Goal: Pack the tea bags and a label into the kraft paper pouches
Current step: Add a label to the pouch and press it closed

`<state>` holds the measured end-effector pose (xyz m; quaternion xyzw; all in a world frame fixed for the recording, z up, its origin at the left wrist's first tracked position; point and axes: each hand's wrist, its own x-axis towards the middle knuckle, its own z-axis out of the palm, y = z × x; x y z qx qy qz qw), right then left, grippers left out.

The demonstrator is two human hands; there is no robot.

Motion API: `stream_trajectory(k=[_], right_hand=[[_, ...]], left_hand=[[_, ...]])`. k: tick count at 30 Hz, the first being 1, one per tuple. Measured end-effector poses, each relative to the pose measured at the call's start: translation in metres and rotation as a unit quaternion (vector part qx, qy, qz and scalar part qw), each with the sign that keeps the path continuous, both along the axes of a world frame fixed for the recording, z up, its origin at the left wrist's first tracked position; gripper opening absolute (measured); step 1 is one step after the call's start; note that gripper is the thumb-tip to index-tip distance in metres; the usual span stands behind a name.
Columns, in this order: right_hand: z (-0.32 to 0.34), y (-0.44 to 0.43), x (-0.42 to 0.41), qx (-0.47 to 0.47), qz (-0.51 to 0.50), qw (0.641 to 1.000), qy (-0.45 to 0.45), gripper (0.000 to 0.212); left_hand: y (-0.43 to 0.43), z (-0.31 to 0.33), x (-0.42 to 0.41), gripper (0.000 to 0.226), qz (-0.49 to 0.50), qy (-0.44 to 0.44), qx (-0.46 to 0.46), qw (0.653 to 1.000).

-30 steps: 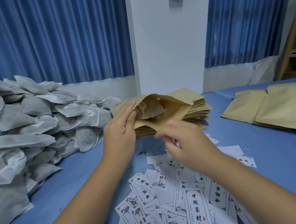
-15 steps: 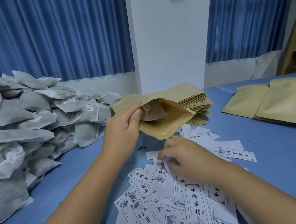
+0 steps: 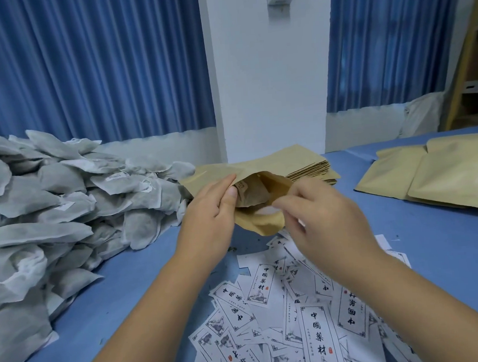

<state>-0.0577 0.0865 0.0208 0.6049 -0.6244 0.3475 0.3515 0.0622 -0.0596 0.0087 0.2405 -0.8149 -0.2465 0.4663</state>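
Your left hand (image 3: pixel 213 211) pinches the left edge of the kraft pouch (image 3: pixel 266 224) and holds its mouth open above the blue table (image 3: pixel 434 246), with a tea bag (image 3: pixel 251 194) inside. Your right hand (image 3: pixel 320 223) curls its fingers at the mouth, pinching what looks like a white label (image 3: pixel 264 211), though it is blurred. The loose labels (image 3: pixel 313 331) lie just below.

Two hands (image 3: pixel 206 215) (image 3: pixel 324 220), one open pouch (image 3: pixel 266 227), one pouch stack (image 3: pixel 312 170), dozens of labels (image 3: pixel 318 342)
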Motion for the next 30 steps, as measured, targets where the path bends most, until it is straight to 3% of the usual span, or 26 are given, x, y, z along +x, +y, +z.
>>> stream_trajectory(k=[5,11,17,24,30], right_hand=[[-0.011,-0.016,0.007,0.175,-0.068,0.982,0.034,0.018],[-0.001,-0.053,-0.003,0.263,-0.115,0.957,-0.031,0.021],[0.007,-0.09,-0.004,0.303,-0.152,0.937,-0.09,0.012],[0.005,-0.07,-0.008,0.237,-0.117,0.964,0.002,0.023],[0.007,-0.066,-0.004,0.278,-0.123,0.953,0.016,0.019]], left_hand=[[0.003,0.0,-0.002,0.034,-0.006,-0.012,-0.006,1.0],[0.003,0.002,-0.004,0.033,-0.016,-0.01,-0.001,1.0],[0.006,0.003,-0.007,0.033,-0.023,-0.013,0.001,1.0],[0.001,0.004,-0.005,0.035,0.006,-0.011,-0.005,1.0],[0.003,0.004,-0.006,0.034,0.007,-0.005,-0.001,1.0]])
